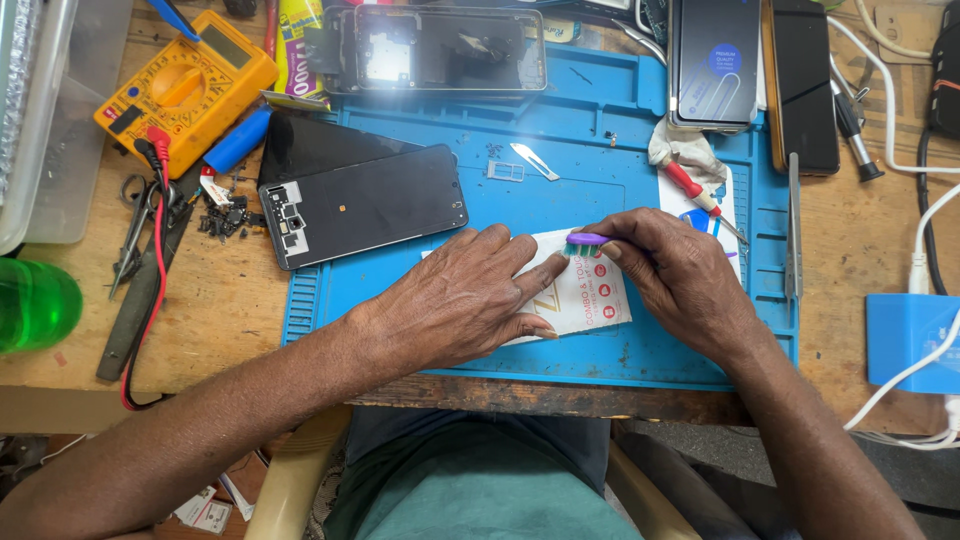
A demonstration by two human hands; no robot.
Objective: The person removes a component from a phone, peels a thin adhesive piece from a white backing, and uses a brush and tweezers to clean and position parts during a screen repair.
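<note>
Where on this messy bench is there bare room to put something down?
The blue mat is bare between the small blade and the right hand, and along its front edge below the left hand. The wood around the yellow multimeter and tweezers is crowded.

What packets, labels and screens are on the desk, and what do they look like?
White flat packet: on the blue mat, under the left hand and right hand; red print.
Yellow multimeter: top left, small grey screen.
Dark phone panel: left on the mat, rectangular.
Phone box: top right, dark with a blue circle.
</note>
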